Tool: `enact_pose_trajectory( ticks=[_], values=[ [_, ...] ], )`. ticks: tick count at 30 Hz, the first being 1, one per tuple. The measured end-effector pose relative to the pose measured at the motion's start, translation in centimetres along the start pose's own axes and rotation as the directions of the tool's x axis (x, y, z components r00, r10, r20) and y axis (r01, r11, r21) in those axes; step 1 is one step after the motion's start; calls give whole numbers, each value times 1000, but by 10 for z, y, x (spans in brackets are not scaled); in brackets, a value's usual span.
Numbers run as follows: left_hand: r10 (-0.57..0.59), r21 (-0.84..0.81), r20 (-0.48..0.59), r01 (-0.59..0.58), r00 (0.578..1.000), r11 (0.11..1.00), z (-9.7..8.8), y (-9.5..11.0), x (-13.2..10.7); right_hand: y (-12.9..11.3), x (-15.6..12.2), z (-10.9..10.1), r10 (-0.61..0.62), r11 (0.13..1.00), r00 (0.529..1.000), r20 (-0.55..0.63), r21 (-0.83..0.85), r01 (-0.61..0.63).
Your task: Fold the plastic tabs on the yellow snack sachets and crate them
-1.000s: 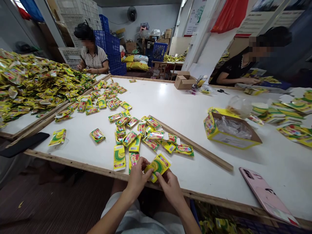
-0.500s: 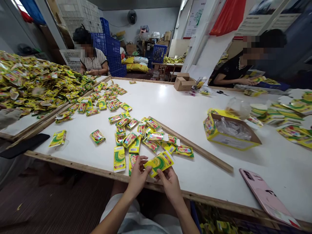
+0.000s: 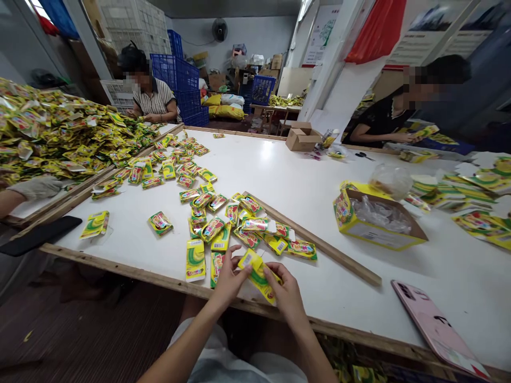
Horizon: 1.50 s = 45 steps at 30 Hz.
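Observation:
Between my two hands is a small yellow and green box [image 3: 260, 277], tilted, with its barcode end toward my left hand. My left hand [image 3: 229, 279] is closed on that end, thumb on top. Round the lower right part, my right hand [image 3: 284, 290] grips with the thumb across the face. Just beyond my hands lies a loose heap of similar small boxes [image 3: 213, 229], some showing red and green fronts. One yellow box [image 3: 195, 260] lies flat left of my left hand.
A wooden strip [image 3: 315, 239] lies diagonally on the white table. To the right are an open display box [image 3: 379, 221] with clear plastic inside and a pink phone [image 3: 439, 324]. A large pile of packets [image 3: 59, 133] fills the left table, beside a gloved hand [image 3: 35, 187]. Two people sit across.
The box in my hands has turned, its barcode end swinging up and its other end down to the right. At the far left, the gloved hand has moved further into view.

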State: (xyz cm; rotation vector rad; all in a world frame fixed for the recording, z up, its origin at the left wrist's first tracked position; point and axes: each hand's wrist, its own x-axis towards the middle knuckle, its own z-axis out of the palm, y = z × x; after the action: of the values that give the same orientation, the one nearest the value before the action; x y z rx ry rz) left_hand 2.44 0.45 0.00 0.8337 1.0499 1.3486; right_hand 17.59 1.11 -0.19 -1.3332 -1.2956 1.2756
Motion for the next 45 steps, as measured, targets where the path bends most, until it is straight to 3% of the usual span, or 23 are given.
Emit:
enact_pose_trajectory(
  ticks=[3,7,10,14,19,26,34,40,45],
  values=[
    [-77,-249,1,75,997,966,11,-5,-4,4,-2,13,18,992,999,-46,125,-12],
    [-147,-409,-13,129,989,903,15,-7,-6,0,-2,15,-97,985,991,-93,-154,82],
    [-157,-377,-23,137,987,916,13,-12,-6,-10,5,8,-187,919,980,-73,-365,149],
    [-115,-272,-20,105,993,956,12,-19,-6,-23,14,3,-180,831,982,54,-527,182],
    [-90,-185,4,90,996,979,12,-20,-8,-30,16,3,-97,761,984,147,-627,169],
    [-70,-166,22,72,997,983,11,-21,-8,-34,17,7,-66,697,992,110,-706,125],
    [-82,-192,19,84,996,978,11,-19,-10,-38,20,4,-36,754,984,175,-642,142],
    [-171,-367,14,165,985,915,11,-18,-9,-34,34,-1,111,913,953,282,-407,15],
    [-232,-473,28,218,972,854,11,-11,-10,-31,40,0,148,932,938,314,-362,-26]
  ],
)
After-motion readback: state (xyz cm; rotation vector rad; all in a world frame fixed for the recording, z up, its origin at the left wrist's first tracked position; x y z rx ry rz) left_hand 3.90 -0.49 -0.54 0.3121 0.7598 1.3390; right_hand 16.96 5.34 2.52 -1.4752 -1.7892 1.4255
